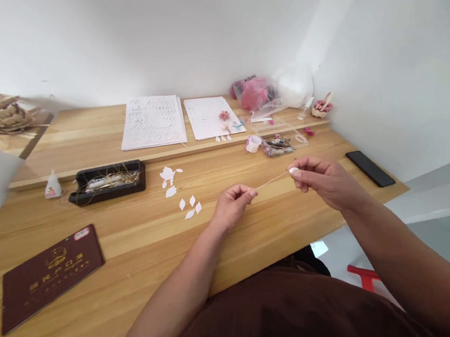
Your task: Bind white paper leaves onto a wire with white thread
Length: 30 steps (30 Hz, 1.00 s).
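A thin pale thread (272, 180) runs taut between my two hands above the table's front half. My left hand (233, 206) is closed, pinching the thread's left end between thumb and finger. On the other side my right hand (325, 179) is closed on a small white piece (292, 170) where the thread meets it; the fingers cover most of it, so its kind is unclear. Left of my left hand lie several white leaf-shaped cutouts (190, 214), with more white cut pieces (167, 174) behind them.
A black tray (109, 192) of thread and small tools, a glue bottle (52, 186) and a maroon booklet (51, 274) lie left. Paper stacks (152, 120) rest on the raised back shelf. A tape roll (253, 143), a clear box (277, 145) and a black phone (370, 168) are right.
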### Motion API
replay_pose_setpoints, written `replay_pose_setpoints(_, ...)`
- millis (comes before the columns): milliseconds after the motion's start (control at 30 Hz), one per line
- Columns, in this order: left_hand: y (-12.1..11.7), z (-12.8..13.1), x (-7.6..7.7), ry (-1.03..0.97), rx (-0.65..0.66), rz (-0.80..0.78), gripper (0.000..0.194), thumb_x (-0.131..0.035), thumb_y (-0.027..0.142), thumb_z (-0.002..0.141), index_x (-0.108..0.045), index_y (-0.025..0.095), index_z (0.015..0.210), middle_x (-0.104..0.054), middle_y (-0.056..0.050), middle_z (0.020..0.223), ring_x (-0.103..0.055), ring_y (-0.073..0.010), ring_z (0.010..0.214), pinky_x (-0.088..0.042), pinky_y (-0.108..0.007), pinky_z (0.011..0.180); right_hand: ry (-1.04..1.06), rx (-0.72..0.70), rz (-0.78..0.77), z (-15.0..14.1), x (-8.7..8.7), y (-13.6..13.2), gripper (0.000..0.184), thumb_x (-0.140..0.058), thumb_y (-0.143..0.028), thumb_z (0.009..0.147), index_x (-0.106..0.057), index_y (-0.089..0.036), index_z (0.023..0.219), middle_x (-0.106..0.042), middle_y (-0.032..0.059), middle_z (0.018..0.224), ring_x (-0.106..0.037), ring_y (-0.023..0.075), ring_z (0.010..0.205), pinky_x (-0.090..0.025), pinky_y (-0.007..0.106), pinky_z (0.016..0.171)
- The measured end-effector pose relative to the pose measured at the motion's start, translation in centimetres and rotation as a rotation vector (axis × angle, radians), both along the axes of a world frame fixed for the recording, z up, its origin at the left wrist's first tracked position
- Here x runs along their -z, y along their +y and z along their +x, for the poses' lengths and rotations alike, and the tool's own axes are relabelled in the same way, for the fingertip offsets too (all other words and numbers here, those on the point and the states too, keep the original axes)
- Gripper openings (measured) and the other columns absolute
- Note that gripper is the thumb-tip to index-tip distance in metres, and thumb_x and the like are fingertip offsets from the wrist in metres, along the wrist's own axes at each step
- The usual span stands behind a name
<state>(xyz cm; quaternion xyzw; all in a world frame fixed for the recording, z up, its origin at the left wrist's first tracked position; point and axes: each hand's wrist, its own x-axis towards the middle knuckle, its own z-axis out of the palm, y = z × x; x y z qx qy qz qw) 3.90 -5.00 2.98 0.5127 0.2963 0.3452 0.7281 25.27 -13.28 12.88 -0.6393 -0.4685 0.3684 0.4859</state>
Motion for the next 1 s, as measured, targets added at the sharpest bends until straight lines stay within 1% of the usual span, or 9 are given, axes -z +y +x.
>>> replay_pose_setpoints(100, 0.1, 0.2, 0.4, 0.026, -0.098, -0.044, 0.042, -0.083, 0.055, 0.07, -0.066, 0.017, 0.075, -0.049, 0.006, 0.059, -0.036, -0.0072, 0.053, -0.028, -0.024, 0.054, 0.039, 0.12, 0.072, 2.0, -1.2, -0.5, 0.032, -0.091, -0.046, 0.075, -0.075, -0.021, 0.089, -0.063, -0.0007, 0.068, -0.052, 0.0107, 0.06, -0.041, 0.026, 0.054)
replay_pose_setpoints(200, 0.5, 0.5, 0.9, 0.033, -0.232, -0.13, 0.048, -0.085, 0.059, 0.066, -0.063, 0.017, 0.076, -0.051, 0.005, 0.062, -0.039, -0.007, 0.052, -0.029, -0.022, 0.05, 0.047, 0.176, 0.115, 3.2, -2.4, -1.1, 0.035, -0.093, -0.047, 0.072, -0.075, -0.022, 0.089, -0.063, -0.0011, 0.065, -0.052, 0.0109, 0.057, -0.041, 0.026, 0.053)
replay_pose_setpoints(333, 0.9, 0.5, 1.0, -0.008, -0.436, -0.159, 0.054, -0.082, 0.065, 0.069, -0.064, 0.018, 0.09, -0.063, 0.0, 0.086, -0.05, -0.007, 0.06, -0.037, -0.02, 0.053, -0.002, 0.156, 0.121, 3.3, -3.0, -1.8, 0.032, -0.09, -0.047, 0.076, -0.075, -0.022, 0.09, -0.062, -0.0012, 0.066, -0.052, 0.0116, 0.059, -0.042, 0.027, 0.055)
replay_pose_setpoints(400, 1.0, 0.4, 0.8, -0.065, -0.481, -0.165, 0.054, -0.082, 0.065, 0.07, -0.066, 0.018, 0.09, -0.065, -0.002, 0.088, -0.055, -0.008, 0.065, -0.04, -0.019, 0.054, -0.035, 0.128, 0.103, 2.9, -2.9, -2.0, 0.03, -0.088, -0.047, 0.079, -0.076, -0.022, 0.091, -0.063, -0.0007, 0.069, -0.053, 0.0117, 0.061, -0.042, 0.028, 0.057)
replay_pose_setpoints(533, 0.8, 0.3, 0.5, -0.145, -0.364, -0.198, 0.048, -0.079, 0.061, 0.077, -0.07, 0.014, 0.081, -0.064, -0.002, 0.074, -0.057, -0.0094, 0.063, -0.04, -0.02, 0.052, -0.07, 0.069, 0.051, 1.7, -2.4, -1.7, 0.03, -0.086, -0.047, 0.081, -0.076, -0.021, 0.093, -0.065, 0.0006, 0.075, -0.053, 0.0125, 0.064, -0.042, 0.028, 0.057)
replay_pose_setpoints(633, 0.6, 0.3, 0.2, -0.23, -0.246, -0.258, 0.033, -0.083, 0.039, 0.078, -0.075, 0.015, 0.1, -0.072, -0.004, 0.087, -0.066, -0.0115, 0.071, -0.046, -0.02, 0.056, -0.045, 0.003, 0.013, 0.5, -1.8, -1.3, 0.029, -0.085, -0.047, 0.082, -0.076, -0.022, 0.094, -0.064, -0.0002, 0.071, -0.053, 0.0126, 0.063, -0.042, 0.028, 0.057)
replay_pose_setpoints(700, 0.4, 0.3, 0.1, -0.288, -0.169, -0.308, 0.032, -0.081, 0.029, 0.08, -0.075, 0.017, 0.109, -0.075, -0.006, 0.096, -0.072, -0.0151, 0.083, -0.05, -0.021, 0.06, -0.036, -0.036, -0.024, -0.4, -1.4, -1.0, 0.031, -0.085, -0.048, 0.081, -0.076, -0.022, 0.094, -0.064, -0.0007, 0.069, -0.053, 0.0124, 0.062, -0.043, 0.028, 0.058)
replay_pose_setpoints(867, 0.1, 0.1, -0.3, -0.391, -0.01, -0.399, 0.022, -0.067, 0.027, 0.095, -0.074, 0.018, 0.114, -0.076, -0.011, 0.115, -0.074, -0.0233, 0.11, -0.057, -0.023, 0.068, -0.115, -0.161, -0.108, -3.3, -0.3, -0.2, 0.036, -0.085, -0.053, 0.079, -0.077, -0.022, 0.095, -0.064, -0.0007, 0.068, -0.053, 0.0122, 0.061, -0.045, 0.028, 0.059)
replay_pose_setpoints(1000, -0.1, 0.0, -0.2, -0.455, 0.108, -0.441, 0.024, -0.064, 0.031, 0.098, -0.073, 0.018, 0.116, -0.076, -0.011, 0.111, -0.076, -0.0216, 0.098, -0.059, -0.027, 0.07, -0.201, -0.221, -0.069, -4.9, 0.2, 0.4, 0.038, -0.085, -0.055, 0.079, -0.078, -0.021, 0.095, -0.071, 0.0028, 0.079, -0.06, 0.0151, 0.07, -0.05, 0.031, 0.066)
